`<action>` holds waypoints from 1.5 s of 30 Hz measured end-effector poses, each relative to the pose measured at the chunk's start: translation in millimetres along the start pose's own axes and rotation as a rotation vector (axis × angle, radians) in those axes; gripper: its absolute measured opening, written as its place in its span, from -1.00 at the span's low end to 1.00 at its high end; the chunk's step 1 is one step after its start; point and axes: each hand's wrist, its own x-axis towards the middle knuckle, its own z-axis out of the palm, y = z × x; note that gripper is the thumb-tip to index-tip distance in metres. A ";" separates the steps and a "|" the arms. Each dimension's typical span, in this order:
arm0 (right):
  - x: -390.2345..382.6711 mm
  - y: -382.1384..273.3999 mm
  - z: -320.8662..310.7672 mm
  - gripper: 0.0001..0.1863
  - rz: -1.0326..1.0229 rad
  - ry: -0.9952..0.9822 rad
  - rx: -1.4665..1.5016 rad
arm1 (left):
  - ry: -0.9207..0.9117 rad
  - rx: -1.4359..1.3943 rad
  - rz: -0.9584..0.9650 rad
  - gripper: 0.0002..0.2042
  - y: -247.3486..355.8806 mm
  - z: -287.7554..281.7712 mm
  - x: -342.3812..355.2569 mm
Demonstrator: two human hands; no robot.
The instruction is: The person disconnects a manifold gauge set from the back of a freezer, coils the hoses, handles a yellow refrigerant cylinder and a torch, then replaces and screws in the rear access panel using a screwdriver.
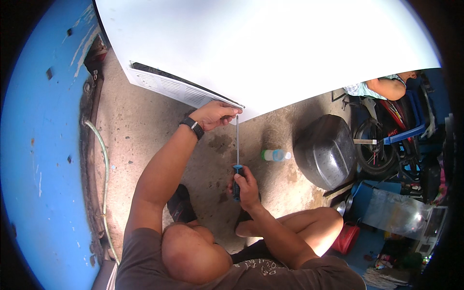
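Note:
My right hand point(245, 187) is wrapped round the dark handle with a blue collar of a long screwdriver point(238, 145). Its shaft points away from me, and the tip is close to the fingers of my left hand point(216, 115). That hand, with a black watch on its wrist, pinches at the right end of a white slotted vent panel point(169, 87). Whatever lies between its fingertips is too small to make out. The panel sits along the lower edge of a large white appliance point(232, 53), with a dark gap showing above the slots.
On the concrete floor lies a clear bottle point(275, 155) with a green end. A black tub point(325, 152) stands to the right, before a bicycle wheel point(376, 147) and another person point(386, 88). A blue metal wall point(43, 145) and a hose point(103, 164) run along the left.

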 end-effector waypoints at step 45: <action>12.0 4.5 0.2 -0.68 0.126 -0.104 0.339 | 0.099 0.325 0.021 -0.61 5.8 4.0 1.8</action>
